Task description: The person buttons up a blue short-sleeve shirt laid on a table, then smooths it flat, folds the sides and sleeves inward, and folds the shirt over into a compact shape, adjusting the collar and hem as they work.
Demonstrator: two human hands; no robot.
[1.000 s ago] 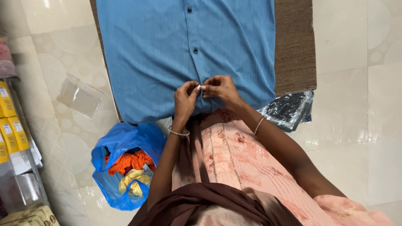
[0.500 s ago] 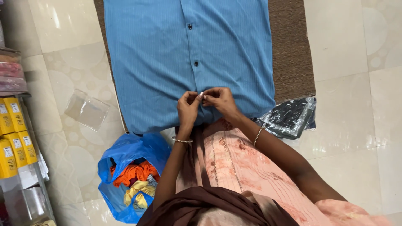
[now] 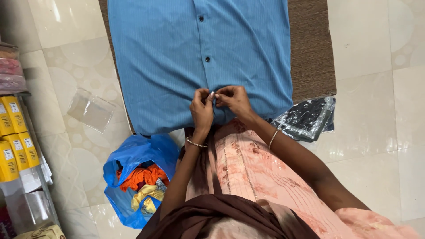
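Two hands pinch a blue shirt's lower placket

Both the left hand (image 3: pixel 202 110) and the right hand (image 3: pixel 233 98) grasp the blue shirt (image 3: pixel 177 57) at its bottom edge, fingertips meeting along the button line. It lies flat on a brown mat (image 3: pixel 310 48) over a pale tiled floor (image 3: pixel 376 132). Right of the wrists sits a dark plastic-wrapped packet (image 3: pixel 305 117); left lie a clear empty bag (image 3: pixel 90 109), a blue bag of clothes (image 3: pixel 137 177) and yellow boxes (image 3: pixel 13 137).

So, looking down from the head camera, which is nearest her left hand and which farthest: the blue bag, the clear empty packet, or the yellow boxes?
From the left hand:
1. Blue bag, below it on the floor, to the left.
2. Clear packet, farther left on the tiles.
3. Yellow boxes, at the far left edge.
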